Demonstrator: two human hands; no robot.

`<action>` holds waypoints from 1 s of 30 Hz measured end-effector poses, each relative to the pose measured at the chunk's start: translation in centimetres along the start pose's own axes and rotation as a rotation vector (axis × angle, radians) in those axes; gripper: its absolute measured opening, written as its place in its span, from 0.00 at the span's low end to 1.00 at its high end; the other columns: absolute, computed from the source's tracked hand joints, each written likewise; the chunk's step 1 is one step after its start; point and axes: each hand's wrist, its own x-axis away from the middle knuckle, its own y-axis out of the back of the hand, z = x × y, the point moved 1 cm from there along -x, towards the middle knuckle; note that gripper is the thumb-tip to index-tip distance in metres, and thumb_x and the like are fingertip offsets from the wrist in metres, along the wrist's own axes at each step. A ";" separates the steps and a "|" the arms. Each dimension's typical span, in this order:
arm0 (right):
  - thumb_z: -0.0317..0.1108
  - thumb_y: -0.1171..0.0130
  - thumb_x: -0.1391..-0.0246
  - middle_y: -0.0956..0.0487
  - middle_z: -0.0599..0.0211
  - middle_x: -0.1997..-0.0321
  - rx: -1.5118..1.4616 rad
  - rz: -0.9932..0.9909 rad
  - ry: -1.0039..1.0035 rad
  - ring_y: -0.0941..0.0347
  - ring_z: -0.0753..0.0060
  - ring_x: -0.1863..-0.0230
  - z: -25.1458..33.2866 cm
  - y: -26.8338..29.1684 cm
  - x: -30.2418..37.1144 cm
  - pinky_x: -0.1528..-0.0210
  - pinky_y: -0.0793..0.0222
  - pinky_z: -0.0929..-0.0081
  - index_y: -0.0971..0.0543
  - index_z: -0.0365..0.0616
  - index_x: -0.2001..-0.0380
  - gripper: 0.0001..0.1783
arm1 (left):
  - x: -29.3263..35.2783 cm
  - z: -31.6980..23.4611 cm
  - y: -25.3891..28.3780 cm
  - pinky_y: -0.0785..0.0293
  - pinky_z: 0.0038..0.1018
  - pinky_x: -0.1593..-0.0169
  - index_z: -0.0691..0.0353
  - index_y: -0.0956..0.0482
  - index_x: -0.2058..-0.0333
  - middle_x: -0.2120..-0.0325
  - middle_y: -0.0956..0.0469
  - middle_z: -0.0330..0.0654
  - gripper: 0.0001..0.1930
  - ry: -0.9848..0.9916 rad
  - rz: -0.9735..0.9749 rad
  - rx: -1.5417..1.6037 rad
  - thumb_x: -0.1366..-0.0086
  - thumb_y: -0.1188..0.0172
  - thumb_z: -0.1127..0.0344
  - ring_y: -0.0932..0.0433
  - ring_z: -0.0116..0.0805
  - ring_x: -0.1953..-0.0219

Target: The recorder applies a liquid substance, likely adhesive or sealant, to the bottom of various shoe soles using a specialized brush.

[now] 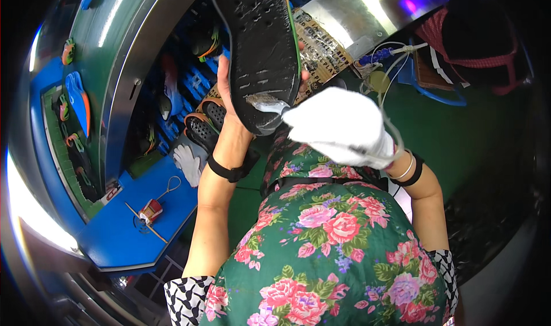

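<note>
Holding the black sole [259, 48] up from behind with the bare left hand [229, 99], clamped on it with thumb along one long edge and fingertips around the other; cannot see the palm, hidden by the sole. Pressing the pale tip of a brush-like tool [265, 103] to the sole's near end with the white-gloved right hand [338, 125], closed on the handle, though cannot tell finger by finger, blocked by the glove's bulk. Wearing, below the sole, a green floral apron [321, 234]. Left of and below the sole, can see black clogs [201, 130], then a loose pale glove [187, 164], then a red container [150, 210] on a blue table [109, 234]. Behind the sole, partly covered by it, can see printed cardboard [324, 48]; up to the sole's right, a metal panel [370, 10]. Farther right of it, can make out pale cords [399, 49]; far left, a blue-and-orange piece [78, 99] beside a curved green panel [106, 56].
</note>
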 end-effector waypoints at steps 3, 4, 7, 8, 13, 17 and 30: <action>0.32 0.30 0.48 0.14 0.65 0.50 -0.128 0.069 -0.027 0.17 0.60 0.54 0.7 -1.1 0.7 0.54 0.20 0.65 0.13 0.49 0.53 0.17 | -0.6 -0.6 0.5 0.26 0.59 0.38 0.59 0.46 0.25 0.30 0.38 0.62 0.54 0.040 0.042 0.037 0.37 0.49 0.24 0.26 0.75 0.42; 0.33 0.29 0.49 0.13 0.66 0.51 -0.118 0.075 -0.025 0.17 0.60 0.55 1.3 -1.0 0.4 0.55 0.20 0.65 0.13 0.50 0.53 0.17 | -0.6 -0.6 0.4 0.26 0.60 0.38 0.59 0.46 0.25 0.31 0.38 0.62 0.54 0.064 0.074 0.049 0.37 0.49 0.24 0.26 0.76 0.43; 0.27 0.28 0.52 0.12 0.65 0.59 -0.444 0.076 -0.197 0.16 0.62 0.60 0.7 0.9 -0.6 0.58 0.20 0.69 0.10 0.49 0.63 0.10 | -0.1 -0.6 -0.1 0.25 0.51 0.45 0.64 0.42 0.28 0.34 0.36 0.60 0.56 0.076 -0.055 -0.145 0.40 0.42 0.24 0.25 0.61 0.50; 0.25 0.27 0.53 0.12 0.64 0.60 -0.453 0.047 -0.239 0.15 0.62 0.61 0.6 1.1 -0.9 0.58 0.20 0.69 0.10 0.48 0.65 0.10 | 0.0 -0.6 -0.2 0.25 0.52 0.46 0.64 0.42 0.28 0.35 0.36 0.60 0.56 0.109 -0.050 -0.142 0.40 0.42 0.24 0.24 0.61 0.50; 0.26 0.30 0.51 0.12 0.62 0.53 -0.086 0.104 -0.005 0.15 0.59 0.55 -0.4 1.1 -0.7 0.52 0.19 0.65 0.12 0.45 0.58 0.14 | -0.4 -1.2 0.0 0.30 0.60 0.35 0.65 0.36 0.30 0.34 0.32 0.61 0.43 0.192 -0.019 0.077 0.31 0.52 0.35 0.26 0.63 0.37; 0.30 0.33 0.46 0.14 0.64 0.48 -0.134 0.252 0.041 0.17 0.60 0.52 0.2 0.9 0.0 0.52 0.19 0.66 0.14 0.48 0.51 0.18 | -1.0 -2.0 -0.5 0.31 0.64 0.35 0.67 0.31 0.34 0.37 0.27 0.60 0.36 0.247 0.028 0.041 0.31 0.46 0.46 0.23 0.61 0.41; 0.31 0.33 0.44 0.14 0.63 0.54 -0.341 0.459 0.002 0.17 0.59 0.57 -0.3 2.7 -1.8 0.55 0.19 0.68 0.14 0.46 0.52 0.15 | -0.7 -3.3 -2.2 0.15 0.35 0.50 0.72 0.19 0.48 0.55 0.14 0.53 0.22 0.266 -0.394 -0.273 0.31 0.41 0.59 0.13 0.42 0.59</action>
